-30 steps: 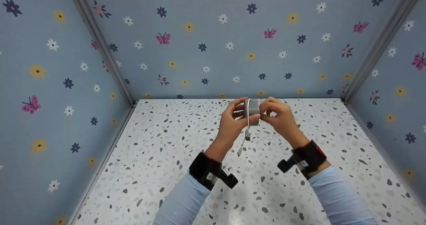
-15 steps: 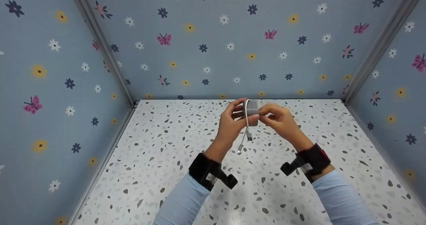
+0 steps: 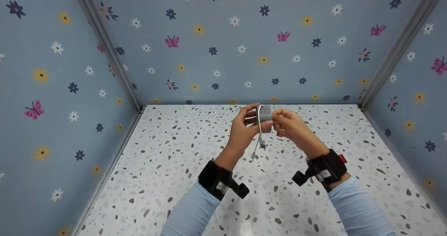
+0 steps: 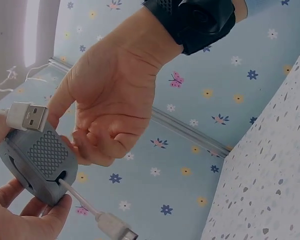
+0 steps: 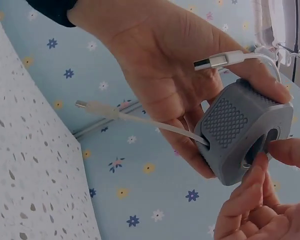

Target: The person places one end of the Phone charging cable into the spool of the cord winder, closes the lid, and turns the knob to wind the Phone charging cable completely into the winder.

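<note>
A grey cable winder (image 5: 225, 122) with cross-hatched sides is held up off the table by my left hand (image 3: 241, 129), thumb on one side and fingers on the other. A white USB cable (image 3: 259, 124) runs out of it. Its USB-A plug (image 5: 220, 60) and smaller plug (image 4: 110, 225) both dangle free. My right hand (image 3: 291, 126) is at the winder's right face. In the right wrist view its thumb and forefinger pinch at the round opening in that face. What lies deep inside the opening is hidden by these fingertips.
Beneath the hands is a white speckled tabletop (image 3: 167, 166). Blue flowered panels stand at the back (image 3: 223, 61), left (image 3: 52, 131) and right (image 3: 408, 96), joined by grey metal corner posts (image 3: 111, 54).
My right hand has shifted its fingers at the winder's right face and its wrist has turned slightly. The hanging plugs have swung a little. My left hand holds the winder almost still.
</note>
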Demonstrator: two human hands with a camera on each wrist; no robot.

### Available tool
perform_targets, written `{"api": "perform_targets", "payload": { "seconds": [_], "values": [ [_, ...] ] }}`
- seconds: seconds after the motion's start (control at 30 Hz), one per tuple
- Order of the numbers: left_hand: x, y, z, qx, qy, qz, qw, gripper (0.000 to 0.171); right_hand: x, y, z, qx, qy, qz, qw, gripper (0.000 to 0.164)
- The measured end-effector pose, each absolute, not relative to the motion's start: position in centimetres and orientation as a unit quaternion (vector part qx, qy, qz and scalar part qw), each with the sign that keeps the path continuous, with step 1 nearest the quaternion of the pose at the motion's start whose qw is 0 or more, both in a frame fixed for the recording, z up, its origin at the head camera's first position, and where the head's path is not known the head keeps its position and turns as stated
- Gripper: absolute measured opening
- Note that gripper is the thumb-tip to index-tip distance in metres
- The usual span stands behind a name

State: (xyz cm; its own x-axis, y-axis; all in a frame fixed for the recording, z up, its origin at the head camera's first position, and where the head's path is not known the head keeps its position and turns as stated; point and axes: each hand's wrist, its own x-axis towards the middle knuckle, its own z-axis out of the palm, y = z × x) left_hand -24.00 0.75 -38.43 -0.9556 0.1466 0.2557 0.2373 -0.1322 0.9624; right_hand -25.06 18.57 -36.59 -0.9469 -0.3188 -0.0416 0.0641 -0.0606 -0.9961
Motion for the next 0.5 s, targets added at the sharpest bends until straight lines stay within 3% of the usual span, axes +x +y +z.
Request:
{"api": "perform_targets", "payload": {
  "seconds": [0.17, 0.3, 0.4, 0.5],
  "values": [
    [-23.99, 0.75, -38.53, -0.152, -0.659, -0.736, 0.027, 0.063, -25.0, 18.9, -36.07, -0.119, 0.736, -0.648, 0.154, 0.021],
    [-24.01, 0.75, -38.47, -0.152, -0.661, -0.734, 0.028, 0.061, -25.14, 19.01, -35.86, -0.147, 0.74, -0.64, 0.145, 0.018],
    [-24.05, 0.79, -38.47, -0.151, -0.661, -0.734, 0.029, 0.061, -25.34, 19.02, -36.1, -0.164, 0.738, -0.643, 0.122, 0.012],
    [-24.08, 0.81, -38.49, -0.151, -0.662, -0.734, 0.03, 0.063, -25.56, 18.97, -36.74, -0.181, 0.752, -0.631, 0.063, 0.007]
  ]
}}
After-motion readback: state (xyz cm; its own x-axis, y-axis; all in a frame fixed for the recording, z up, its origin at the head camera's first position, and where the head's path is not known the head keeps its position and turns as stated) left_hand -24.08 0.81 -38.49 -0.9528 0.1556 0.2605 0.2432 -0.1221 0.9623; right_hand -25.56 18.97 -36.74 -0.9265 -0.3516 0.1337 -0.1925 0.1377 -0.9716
